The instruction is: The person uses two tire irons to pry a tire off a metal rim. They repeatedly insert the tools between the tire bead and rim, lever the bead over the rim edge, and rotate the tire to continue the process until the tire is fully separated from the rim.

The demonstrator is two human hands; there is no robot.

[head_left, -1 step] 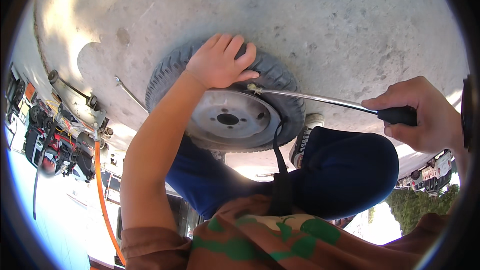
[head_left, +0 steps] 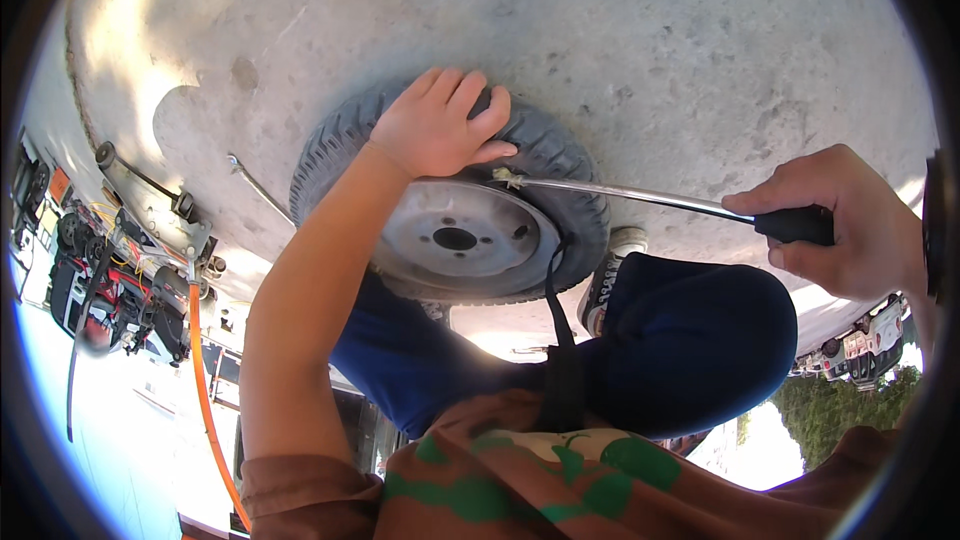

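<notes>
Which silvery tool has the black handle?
The long screwdriver-like tool in the right grip, its tip at the tyre; the other, a silvery wrench-like tool, shows no black handle, lying left of the tyre.

- The dark grey rubber tyre [head_left: 325, 162] rests on the pale grey concrete floor [head_left: 700, 60] before the person, the round silver-grey metal rim [head_left: 470, 268] inside it.
- The left hand [head_left: 440, 127] lies on the tyre's far side.
- The long silver metal rod with a black handle [head_left: 640, 199] runs from the right hand [head_left: 860, 217], right of the tyre, leftward to it (its tip just right of the left hand).
- A slim silver metal spanner [head_left: 262, 190] lies left of the tyre.
</notes>
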